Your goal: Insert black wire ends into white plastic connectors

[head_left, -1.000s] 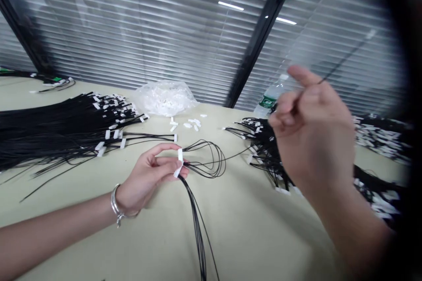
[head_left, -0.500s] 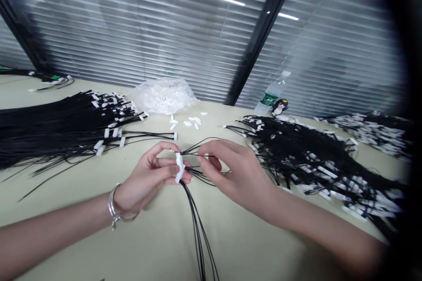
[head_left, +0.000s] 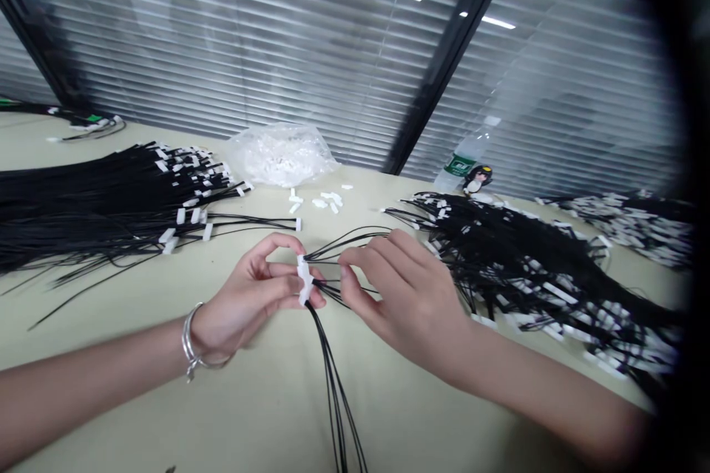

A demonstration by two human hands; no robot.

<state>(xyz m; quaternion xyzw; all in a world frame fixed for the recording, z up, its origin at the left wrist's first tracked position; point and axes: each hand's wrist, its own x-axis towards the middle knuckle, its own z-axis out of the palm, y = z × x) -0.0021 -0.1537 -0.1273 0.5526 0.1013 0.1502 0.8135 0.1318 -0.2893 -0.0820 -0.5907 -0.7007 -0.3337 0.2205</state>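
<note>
A white plastic connector [head_left: 305, 282] is pinched upright between the thumb and fingers of my left hand [head_left: 263, 284], which wears a silver bracelet [head_left: 190, 344]. Thin black wires [head_left: 330, 377] run from it, some hanging down toward the table's near edge and others reaching right. My right hand [head_left: 407, 292] is just to the right of the connector, thumb and forefinger closed on one of the black wires. The far ends of the right-going wires are hidden behind that hand.
On the left lies a bundle of black wires [head_left: 83, 199] with white connectors. A tangled wire pile [head_left: 515, 259] covers the right. At the back are a clear bag [head_left: 282, 155] of white parts, loose white pieces [head_left: 333, 199], a bottle [head_left: 463, 155] and a small penguin-like figure [head_left: 477, 179].
My right thumb and forefinger have closed together on a wire. The left hand keeps its hold on the connector. The whole view has shifted slightly.
</note>
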